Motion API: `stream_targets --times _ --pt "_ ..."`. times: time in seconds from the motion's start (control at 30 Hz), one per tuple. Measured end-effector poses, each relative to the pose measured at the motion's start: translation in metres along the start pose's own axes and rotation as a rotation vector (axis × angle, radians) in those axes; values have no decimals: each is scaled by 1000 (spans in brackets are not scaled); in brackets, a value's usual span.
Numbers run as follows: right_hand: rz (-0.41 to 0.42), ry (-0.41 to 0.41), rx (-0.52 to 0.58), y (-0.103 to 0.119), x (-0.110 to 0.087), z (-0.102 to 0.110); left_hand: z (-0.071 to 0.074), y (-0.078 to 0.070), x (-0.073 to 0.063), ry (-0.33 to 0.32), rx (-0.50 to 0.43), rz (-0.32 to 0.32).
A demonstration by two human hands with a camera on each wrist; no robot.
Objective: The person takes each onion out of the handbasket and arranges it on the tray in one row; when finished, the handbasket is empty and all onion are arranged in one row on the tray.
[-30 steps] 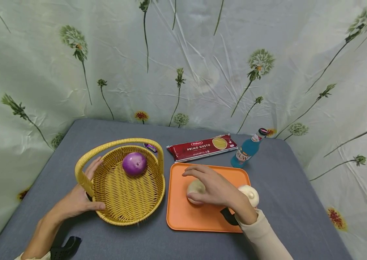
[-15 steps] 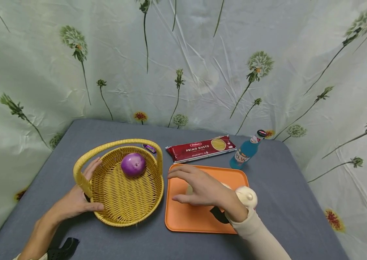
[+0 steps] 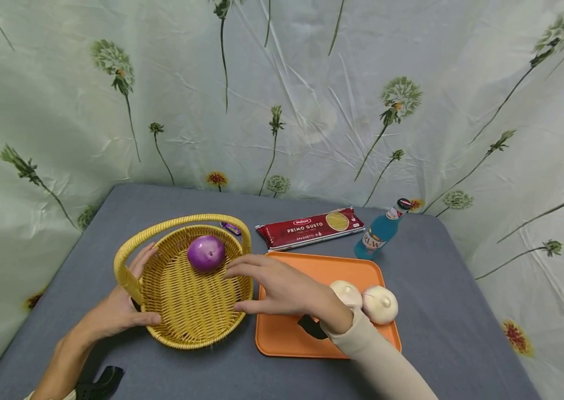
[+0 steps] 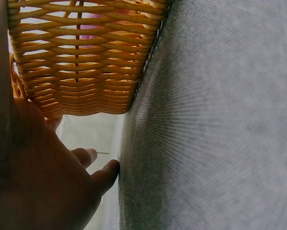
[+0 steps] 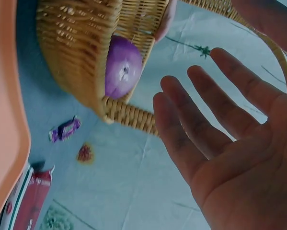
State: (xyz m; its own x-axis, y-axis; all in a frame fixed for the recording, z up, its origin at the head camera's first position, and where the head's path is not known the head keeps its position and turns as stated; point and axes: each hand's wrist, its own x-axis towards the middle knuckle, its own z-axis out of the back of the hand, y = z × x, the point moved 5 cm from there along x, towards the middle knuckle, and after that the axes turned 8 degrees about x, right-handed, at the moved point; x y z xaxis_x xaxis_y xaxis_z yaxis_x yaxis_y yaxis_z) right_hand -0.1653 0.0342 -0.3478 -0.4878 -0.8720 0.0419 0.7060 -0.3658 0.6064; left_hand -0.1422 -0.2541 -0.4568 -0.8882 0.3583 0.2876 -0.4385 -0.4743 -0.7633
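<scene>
A yellow wicker basket (image 3: 196, 311) with an arched handle stands on the left, holding a shiny purple round vegetable (image 3: 205, 253). Against its left side rests my left hand (image 3: 114, 311), thumb along the near rim and fingers spread behind the handle; the left wrist view shows fingers of that hand (image 4: 52, 167) beside the woven wall. My right hand (image 3: 282, 286) reaches over the basket's right rim, its palm empty and fingers loosely extended in the right wrist view. Under its forearm lies an orange tray (image 3: 307, 344) with two white onion-like bulbs (image 3: 380, 304).
Behind the tray lies a red spaghetti packet (image 3: 312, 228). Right of it stands a blue bottle (image 3: 379, 233) with a dark cap. A purple-wrapped candy (image 3: 231, 228) lies behind the basket. The grey table (image 3: 201, 378) meets a flower-printed curtain (image 3: 312, 111) at the back.
My right hand has moved left from above a pale greenish round thing on the tray to the basket's right rim. Both white bulbs now show more fully. The left hand stays at the basket.
</scene>
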Motion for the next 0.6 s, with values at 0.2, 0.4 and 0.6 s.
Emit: stream_targets --times 0.2,0.4,0.6 --pt "49 21 3 5 21 -6 0 -5 0 0 -4 -28" --pt "98 24 -10 7 41 -10 0 -3 0 -3 30 -12" --pt "89 26 -55 11 59 -10 1 -2 1 -7 36 -27"
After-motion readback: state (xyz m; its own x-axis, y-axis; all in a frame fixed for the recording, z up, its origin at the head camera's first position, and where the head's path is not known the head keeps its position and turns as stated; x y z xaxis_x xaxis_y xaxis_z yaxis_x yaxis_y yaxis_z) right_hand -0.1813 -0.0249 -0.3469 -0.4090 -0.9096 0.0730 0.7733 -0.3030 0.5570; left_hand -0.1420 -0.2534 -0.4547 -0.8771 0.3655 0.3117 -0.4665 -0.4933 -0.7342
